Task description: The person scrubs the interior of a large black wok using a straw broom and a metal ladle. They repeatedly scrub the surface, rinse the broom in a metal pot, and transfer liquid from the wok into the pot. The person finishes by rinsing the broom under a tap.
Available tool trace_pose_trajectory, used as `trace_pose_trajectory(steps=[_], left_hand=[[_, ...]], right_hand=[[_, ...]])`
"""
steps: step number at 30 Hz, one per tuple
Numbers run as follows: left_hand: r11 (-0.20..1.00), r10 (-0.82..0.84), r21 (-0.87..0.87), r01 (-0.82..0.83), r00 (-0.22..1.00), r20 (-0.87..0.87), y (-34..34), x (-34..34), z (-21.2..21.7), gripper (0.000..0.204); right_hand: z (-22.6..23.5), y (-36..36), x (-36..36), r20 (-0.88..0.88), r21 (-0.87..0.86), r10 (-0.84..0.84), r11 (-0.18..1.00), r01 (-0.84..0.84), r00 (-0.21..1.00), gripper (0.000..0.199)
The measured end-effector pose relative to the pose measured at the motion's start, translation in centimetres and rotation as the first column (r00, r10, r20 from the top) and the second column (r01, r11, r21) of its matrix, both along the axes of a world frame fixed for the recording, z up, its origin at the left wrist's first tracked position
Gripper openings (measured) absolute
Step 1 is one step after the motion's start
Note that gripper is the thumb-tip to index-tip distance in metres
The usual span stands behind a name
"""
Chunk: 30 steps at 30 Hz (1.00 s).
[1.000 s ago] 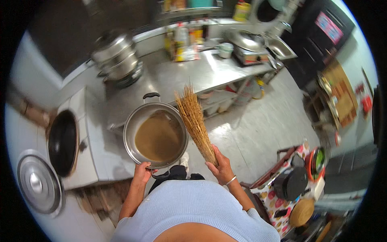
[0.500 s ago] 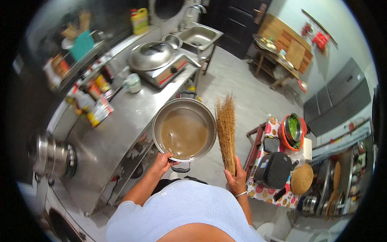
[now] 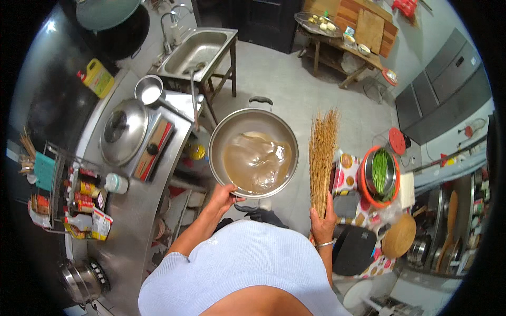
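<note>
My left hand (image 3: 223, 196) is closed on the near rim of a wide metal pan (image 3: 253, 120), beside its near black handle. The pan has a second black handle on its far side. Brownish, murky water (image 3: 258, 158) ripples inside and catches the light. In my right hand (image 3: 323, 218) is a bundled straw brush (image 3: 321, 158), gripped by its narrow end with the bristly end pointing up and away. Brush and pan are apart, with grey floor showing between them.
A steel sink (image 3: 197, 50) stands ahead on the left. Along the left counter (image 3: 124, 231) are a lidded wok (image 3: 124, 131) on a cooker, a saucepan (image 3: 149, 90) and condiments. At right, a patterned table holds an orange basin (image 3: 363, 181) with greens and a black appliance (image 3: 356, 250).
My view has shifted, bringing the sink and cooker farther left in the picture. Both hands keep their holds on the pan and the straw brush. The water's surface is more rippled.
</note>
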<state>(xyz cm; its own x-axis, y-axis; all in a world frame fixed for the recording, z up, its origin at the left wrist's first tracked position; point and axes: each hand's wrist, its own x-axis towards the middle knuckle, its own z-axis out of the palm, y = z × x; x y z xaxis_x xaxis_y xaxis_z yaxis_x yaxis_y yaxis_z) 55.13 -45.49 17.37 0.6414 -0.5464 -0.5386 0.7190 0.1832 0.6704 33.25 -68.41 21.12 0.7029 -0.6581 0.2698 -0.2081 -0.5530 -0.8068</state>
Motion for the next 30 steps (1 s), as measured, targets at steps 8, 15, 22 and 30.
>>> trace_pose_trajectory(steps=[8, 15, 22, 30], left_hand=[[0.993, 0.110, 0.053, -0.107, 0.993, -0.053, -15.3, 13.7, 1.0, 0.044], [0.991, 0.130, 0.054, -0.125, 0.987, -0.093, -29.3, 29.8, -1.4, 0.054], [0.982, 0.182, -0.033, -0.185, 0.980, -0.085, -41.3, 46.5, -0.6, 0.053], [0.938, 0.336, -0.054, -0.342, 0.937, -0.097, -52.6, 65.9, -1.2, 0.057]], right_hand=[[4.1, -16.1, 17.9, 0.004, -0.071, 0.143, 0.987, -0.142, 0.990, 0.062], [-0.3, -29.4, 35.6, -0.011, 0.220, 0.135, 0.967, -0.129, 0.991, 0.061], [3.7, -40.9, 52.7, 0.049, 0.258, 0.195, 0.945, -0.201, 0.980, 0.060], [3.1, -54.3, 72.6, -0.022, 0.329, 0.356, 0.885, -0.330, 0.934, 0.058]])
